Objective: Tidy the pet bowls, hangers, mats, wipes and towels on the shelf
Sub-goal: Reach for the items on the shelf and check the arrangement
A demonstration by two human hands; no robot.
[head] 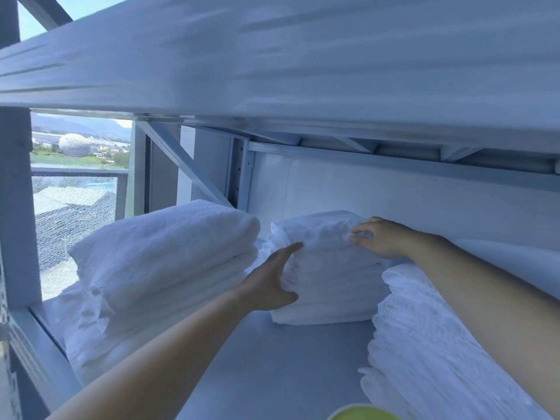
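Three towel stacks sit on the shelf (272, 374): a left stack (169, 256), a middle stack (330, 286) further back, and a right stack (430, 344). Our left hand (269, 283) presses straight fingers against the middle stack's left side, thumb at its front. Our right hand (381, 237) curls over its top right edge, pinching the top fold. We see a yellow-green rim (360, 413) at the bottom.

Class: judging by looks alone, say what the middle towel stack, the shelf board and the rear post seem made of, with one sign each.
The middle towel stack: probably cotton terry; white, matte, nubby, with soft rounded folds.
The shelf board: likely painted metal or laminate; smooth, pale, slight sheen.
The rear post: seemingly painted steel; thin folded profile, row of punched holes.
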